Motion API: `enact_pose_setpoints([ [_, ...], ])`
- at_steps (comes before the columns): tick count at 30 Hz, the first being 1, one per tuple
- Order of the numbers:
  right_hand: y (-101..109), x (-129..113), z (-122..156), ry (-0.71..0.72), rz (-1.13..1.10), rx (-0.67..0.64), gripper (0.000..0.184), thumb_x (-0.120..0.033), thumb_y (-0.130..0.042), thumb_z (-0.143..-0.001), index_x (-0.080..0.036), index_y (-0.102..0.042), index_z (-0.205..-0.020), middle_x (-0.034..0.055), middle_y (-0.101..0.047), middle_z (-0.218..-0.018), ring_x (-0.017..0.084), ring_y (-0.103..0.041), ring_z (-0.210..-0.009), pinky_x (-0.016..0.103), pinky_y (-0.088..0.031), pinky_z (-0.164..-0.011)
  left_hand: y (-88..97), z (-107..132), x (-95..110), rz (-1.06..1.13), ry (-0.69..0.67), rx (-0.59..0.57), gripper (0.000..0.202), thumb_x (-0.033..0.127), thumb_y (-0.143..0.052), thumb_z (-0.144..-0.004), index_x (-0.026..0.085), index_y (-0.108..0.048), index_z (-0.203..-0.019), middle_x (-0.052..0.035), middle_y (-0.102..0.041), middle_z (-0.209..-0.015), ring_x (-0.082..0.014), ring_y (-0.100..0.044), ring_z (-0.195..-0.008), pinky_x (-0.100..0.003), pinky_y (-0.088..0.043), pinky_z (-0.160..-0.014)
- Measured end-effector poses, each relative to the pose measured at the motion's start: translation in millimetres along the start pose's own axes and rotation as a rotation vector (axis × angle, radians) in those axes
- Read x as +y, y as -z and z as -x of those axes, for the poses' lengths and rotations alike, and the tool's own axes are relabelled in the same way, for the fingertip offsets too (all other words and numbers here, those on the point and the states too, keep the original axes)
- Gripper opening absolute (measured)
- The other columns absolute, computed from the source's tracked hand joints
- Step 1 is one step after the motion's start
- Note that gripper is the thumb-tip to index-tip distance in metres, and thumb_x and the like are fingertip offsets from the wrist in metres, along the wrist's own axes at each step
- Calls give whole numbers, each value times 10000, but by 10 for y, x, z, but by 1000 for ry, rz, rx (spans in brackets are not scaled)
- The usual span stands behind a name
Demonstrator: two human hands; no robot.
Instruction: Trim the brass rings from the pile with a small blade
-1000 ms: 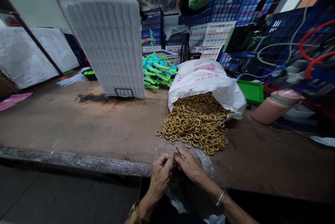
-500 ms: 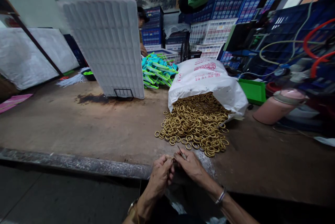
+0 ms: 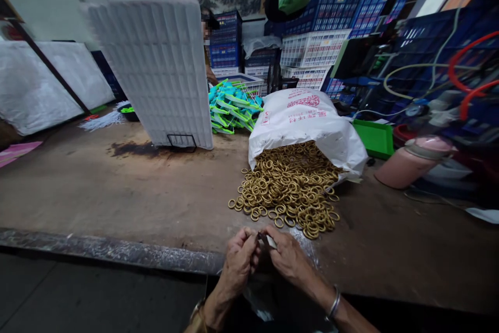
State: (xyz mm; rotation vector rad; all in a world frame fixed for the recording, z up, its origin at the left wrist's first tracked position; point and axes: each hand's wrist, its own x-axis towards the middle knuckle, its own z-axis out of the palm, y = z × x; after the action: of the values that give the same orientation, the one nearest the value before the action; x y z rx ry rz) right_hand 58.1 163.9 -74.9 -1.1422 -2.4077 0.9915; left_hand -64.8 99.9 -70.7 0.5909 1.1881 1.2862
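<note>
Currently I have both bare hands in view, low and central, just past the near edge of a brown wooden worktop (image 3: 128,192). The left hand (image 3: 238,252) has its thumb and fingers drawn narrowly together; I cannot tell from my end what, if anything, is pinched between them. The right hand (image 3: 286,255) is closed around a small pale-handled tool with a dark, slender tip (image 3: 270,241), which points toward the left fingertips. The two sets of fingertips nearly meet; I can't make out whether they touch. I see a silver-coloured metal bracelet (image 3: 334,303) on the right wrist.

Just beyond the hands I find the heap of gold-coloured round rings (image 3: 288,187), spread on the worktop and reaching back into the open mouth of a white sack printed in red (image 3: 300,107). The sack lies on its side, opening toward me.

To the left of the sack I get a pile of bright green and turquoise pieces (image 3: 236,107), partly hidden by a tall white ribbed panel (image 3: 156,68) that leans in a black wire stand (image 3: 181,142). Another person's hand (image 3: 211,76) shows behind that pile. Right of the sack I see a shallow green tray (image 3: 373,138) and a pink cylindrical bottle (image 3: 403,167), tilted.
</note>
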Motion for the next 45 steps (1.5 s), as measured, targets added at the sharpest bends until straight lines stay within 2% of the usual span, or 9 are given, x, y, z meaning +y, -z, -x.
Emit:
enact_pose_setpoints([
  [10, -42, 16, -38, -11, 145, 3, 364, -54, -347, -582, -193, -501, -880, 1, -583, -670, 128, -515, -596, 213, -300, -556, 7, -27, -4, -41, -6, 21, 384, 533, -558, -661, 189, -389, -684, 86, -422, -507, -13, -306, -346, -132, -201, -338],
  [17, -50, 24, -42, 5, 174, -32, 311, -73, -357, -577, -191, -483, -835, -4, -563, -648, 126, -492, -572, 216, -291, -538, -24, -25, 18, -76, -33, 39, 374, 520, -549, -674, 183, -389, -664, 85, -412, -496, -14, -308, -361, -131, -228, -352],
  [21, -76, 176, -59, 35, 209, -30, 279, -101, -377, -605, -184, -491, -846, 3, -560, -652, 131, -479, -573, 225, -289, -537, -12, 47, 38, -98, -46, 22, 387, 544, -535, -679, 184, -394, -662, 86, -402, -478, -18, -288, -343, -138, -211, -333],
  [24, -68, 328, -84, -36, 237, 68, 206, -126, -372, -660, -186, -507, -804, 3, -539, -632, 127, -453, -553, 232, -281, -530, 6, 101, 72, -83, -80, -26, 364, 523, -531, -703, 177, -421, -687, 74, -430, -505, -21, -313, -360, -140, -226, -346],
  [27, -11, 311, -110, -103, 115, 149, 127, -200, -361, -728, -197, -481, -686, -18, -487, -581, 115, -413, -524, 226, -290, -516, 19, 96, 98, -45, -102, -55, 343, 502, -532, -718, 172, -438, -708, 70, -437, -515, -21, -320, -368, -138, -221, -348],
  [29, 42, 184, -118, -119, -57, 205, 227, -307, -322, -794, -198, -455, -645, -22, -468, -590, 117, -417, -559, 219, -314, -521, 24, 66, 91, -34, -77, -50, 343, 505, -529, -719, 174, -440, -712, 75, -425, -511, -19, -302, -356, -138, -202, -336],
  [33, 104, -82, -113, -85, -358, 138, 320, -446, -352, -800, -185, -502, -692, -36, -468, -600, 107, -424, -573, 206, -343, -532, 35, 16, 20, -49, -40, -60, 332, 499, -522, -724, 177, -444, -718, 80, -414, -521, -17, -296, -344, -136, -200, -327],
  [39, 42, -81, -129, -104, -467, 48, 286, -432, -420, -772, -183, -491, -652, -42, -461, -588, 98, -418, -569, 201, -339, -535, 45, 28, -28, -72, -40, -72, 337, 499, -531, -718, 180, -428, -686, 78, -408, -506, -21, -311, -353, -140, -207, -339],
  [45, 37, -73, -140, -139, -496, 53, 284, -415, -407, -763, -193, -458, -593, -44, -443, -521, 100, -396, -518, 204, -324, -492, 55, 40, -21, -81, -23, -88, 327, 483, -519, -738, 174, -428, -686, 76, -401, -515, -18, -303, -365, -142, -217, -351],
])
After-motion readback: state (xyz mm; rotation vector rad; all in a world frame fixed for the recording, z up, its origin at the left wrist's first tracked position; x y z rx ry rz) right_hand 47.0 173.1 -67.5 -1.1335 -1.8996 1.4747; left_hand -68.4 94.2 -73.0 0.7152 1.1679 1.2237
